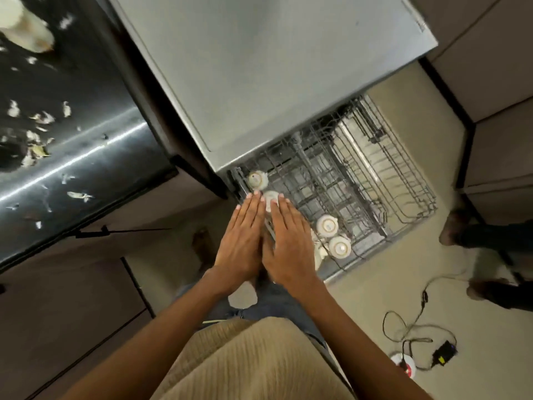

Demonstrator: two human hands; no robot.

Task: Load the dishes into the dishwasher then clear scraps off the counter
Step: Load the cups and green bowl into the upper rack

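A: Where do our fingers [253, 202] stand?

B: Straight and held together on both hands, clamped on nothing. Our left hand [240, 241] and right hand [290, 246] lie flat, side by side, thumbs touching, over the near left corner of the pulled-out rack [375, 180].

A: And what lies at the tips?

B: A white cup [271, 199], upturned, sits between the two sets of fingertips, which touch or nearly touch it; we cannot tell which. At eleven o'clock from it, just beside, stands a second upturned cup [257, 179]. At four o'clock from our right hand two more cups [327, 225] sit bottoms up along the rack's near edge, one against the other.

A: And beyond the rack?

B: The dishwasher's grey top [274, 67] covers the rack's far end, toward twelve o'clock. At ten o'clock the dark, shiny surface [86, 145] carries scattered pale scraps [37, 134] and a blurred white object [26, 27] at its far corner.

A: The floor?

B: At four o'clock cables [415, 324] and a black adapter [444, 352] lie on it; at three o'clock another person's feet [455, 229] stand near the rack.
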